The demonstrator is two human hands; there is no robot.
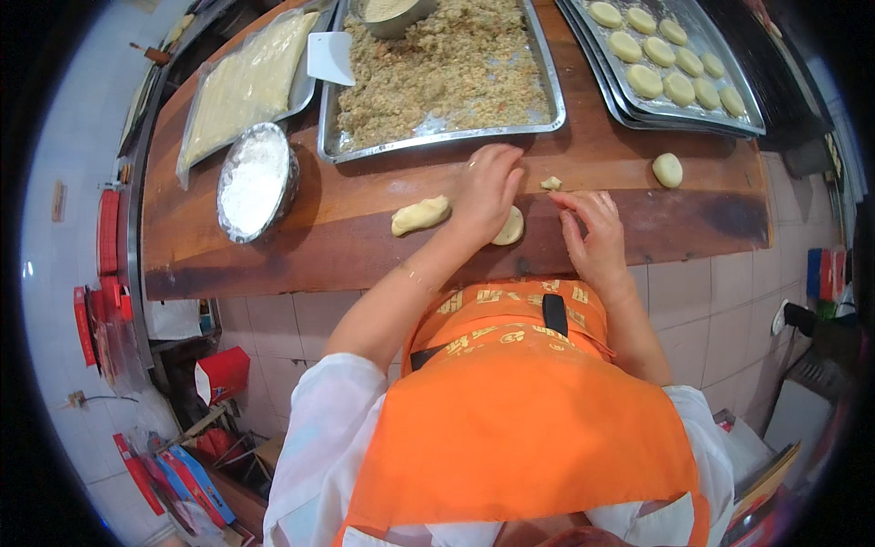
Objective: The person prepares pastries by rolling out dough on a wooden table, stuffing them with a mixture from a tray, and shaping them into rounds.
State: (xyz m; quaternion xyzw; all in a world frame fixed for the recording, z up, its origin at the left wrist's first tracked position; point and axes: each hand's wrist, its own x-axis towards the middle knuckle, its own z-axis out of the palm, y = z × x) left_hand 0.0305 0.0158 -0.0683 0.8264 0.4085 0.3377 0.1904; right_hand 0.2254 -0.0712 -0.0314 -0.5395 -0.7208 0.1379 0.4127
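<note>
My left hand (489,190) is low over the wooden table, its fingers stretched forward and together, with nothing visible in them. Partly covered by this hand is a round, flat piece of dough (511,228). My right hand (594,233) is just to the right, thumb apart from the fingers, and it holds nothing that I can see. Close to its fingertips lies a small scrap of dough (551,183). To the left of my left forearm rests a longish, rolled piece of dough (421,216). A dough ball (668,170) sits farther right.
A large metal tray (444,140) of crumbly filling holds a bowl (392,22) and a white scraper (330,58). Left of it are a bowl of white flour (253,182) and a plastic-covered dough sheet (239,91). Stacked trays (629,114) carry several dough rounds at the far right.
</note>
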